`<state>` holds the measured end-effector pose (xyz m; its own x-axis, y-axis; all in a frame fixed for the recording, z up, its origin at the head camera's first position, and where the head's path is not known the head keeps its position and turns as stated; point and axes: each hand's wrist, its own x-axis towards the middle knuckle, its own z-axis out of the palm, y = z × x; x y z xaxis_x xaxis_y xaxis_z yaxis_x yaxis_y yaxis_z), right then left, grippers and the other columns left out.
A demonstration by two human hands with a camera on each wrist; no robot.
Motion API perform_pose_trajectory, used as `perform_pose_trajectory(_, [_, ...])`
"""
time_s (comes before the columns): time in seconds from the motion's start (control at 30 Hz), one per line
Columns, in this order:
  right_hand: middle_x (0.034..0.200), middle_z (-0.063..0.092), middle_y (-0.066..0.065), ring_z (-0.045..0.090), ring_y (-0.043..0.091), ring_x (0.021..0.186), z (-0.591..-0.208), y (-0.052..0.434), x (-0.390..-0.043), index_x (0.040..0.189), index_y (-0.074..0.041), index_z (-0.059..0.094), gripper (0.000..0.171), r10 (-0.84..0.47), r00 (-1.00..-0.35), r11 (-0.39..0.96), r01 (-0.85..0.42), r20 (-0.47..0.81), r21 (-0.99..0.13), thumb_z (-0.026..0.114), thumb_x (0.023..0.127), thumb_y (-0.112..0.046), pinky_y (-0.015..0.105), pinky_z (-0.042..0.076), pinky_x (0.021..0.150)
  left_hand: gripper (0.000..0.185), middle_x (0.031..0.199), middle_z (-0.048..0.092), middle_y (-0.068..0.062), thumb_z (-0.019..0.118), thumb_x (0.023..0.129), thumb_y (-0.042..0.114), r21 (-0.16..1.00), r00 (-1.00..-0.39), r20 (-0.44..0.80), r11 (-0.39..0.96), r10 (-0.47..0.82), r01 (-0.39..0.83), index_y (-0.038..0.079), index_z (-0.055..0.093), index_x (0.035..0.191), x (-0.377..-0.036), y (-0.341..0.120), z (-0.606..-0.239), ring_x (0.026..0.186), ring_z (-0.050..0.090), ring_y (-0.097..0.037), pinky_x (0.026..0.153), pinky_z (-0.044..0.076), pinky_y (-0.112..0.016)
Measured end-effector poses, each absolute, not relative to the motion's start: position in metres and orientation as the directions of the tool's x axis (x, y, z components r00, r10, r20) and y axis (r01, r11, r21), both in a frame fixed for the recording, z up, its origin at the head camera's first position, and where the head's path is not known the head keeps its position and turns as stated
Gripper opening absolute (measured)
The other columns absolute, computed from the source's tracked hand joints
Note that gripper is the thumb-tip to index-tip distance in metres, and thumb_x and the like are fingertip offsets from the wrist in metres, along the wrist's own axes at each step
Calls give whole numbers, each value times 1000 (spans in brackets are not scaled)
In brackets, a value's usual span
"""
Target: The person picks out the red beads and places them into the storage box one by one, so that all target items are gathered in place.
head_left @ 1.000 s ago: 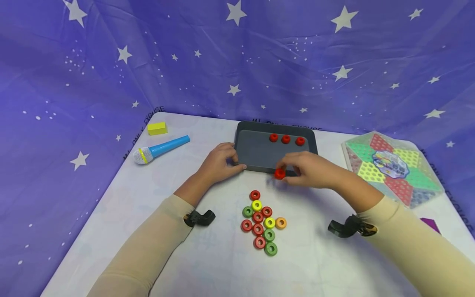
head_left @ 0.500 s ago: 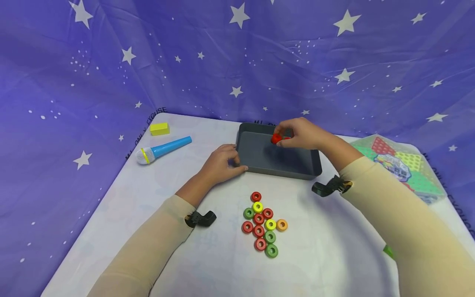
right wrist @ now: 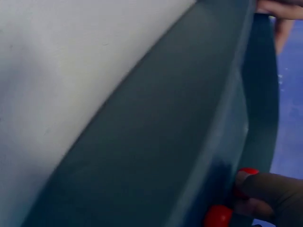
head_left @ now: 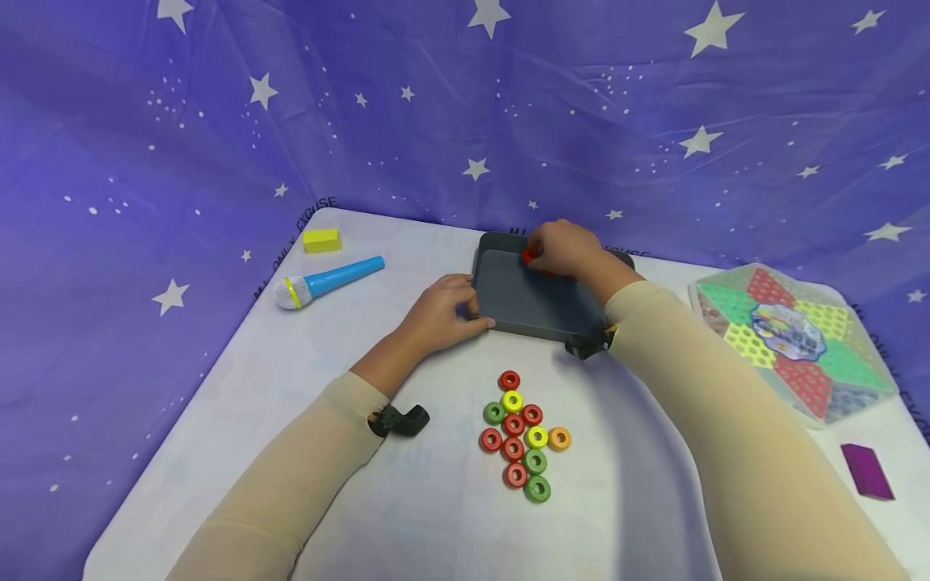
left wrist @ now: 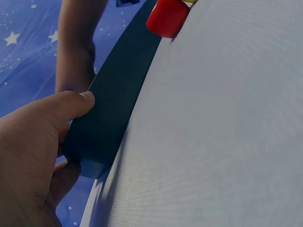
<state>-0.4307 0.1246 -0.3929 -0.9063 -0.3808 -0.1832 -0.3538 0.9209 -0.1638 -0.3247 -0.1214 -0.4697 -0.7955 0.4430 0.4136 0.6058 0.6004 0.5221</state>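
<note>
My left hand grips the near-left corner of a dark grey tray, its thumb on the near wall in the left wrist view. Inside the tray, toward the back, my right hand pinches a small red ring between thumb and fingers. Another red ring lies in the tray beside it in the right wrist view; my hand mostly covers the others there. In front of the tray lies a loose cluster of rings: several red rings, two yellow rings, several green rings and an orange ring.
A blue toy microphone and a yellow block lie at the back left. On the right rest a clear hexagonal case with coloured triangles and a purple block. Behind the table hangs a purple star-patterned cloth.
My right hand has carried the red ring from the tray's near edge to the back inside the tray, beside the other red rings. My left hand keeps its grip on the corner.
</note>
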Motion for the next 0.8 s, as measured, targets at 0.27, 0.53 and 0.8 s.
perform_pose_trajectory(0.27, [103,67,8,58,28,90,-403,122,-429,122,-14,68,39,-371,-903,928,-357,-216,-103,76,89,-33,45,51,71,29,87,61,1,86,82,33,524,-797,413,601,441,604,13,65,76,-325,-122,-470,133,54,-24,116,42,-37])
perform_pose_trajectory(0.53, [106,65,9,61,27,93,-380,140,-396,138,-13,59,56,-427,-902,884,-403,-58,-236,77,90,-35,46,53,75,30,88,61,1,85,82,34,527,-803,407,607,435,595,15,64,75,-324,-119,-468,134,54,-25,116,41,-38])
perform_pose_trajectory(0.8, [97,71,-2,57,16,67,-364,153,-330,121,-16,69,39,-574,-819,763,-540,11,-356,79,88,-34,35,51,64,29,86,61,2,86,81,34,532,-812,398,613,428,584,14,65,75,-324,-118,-468,134,54,-25,116,42,-39])
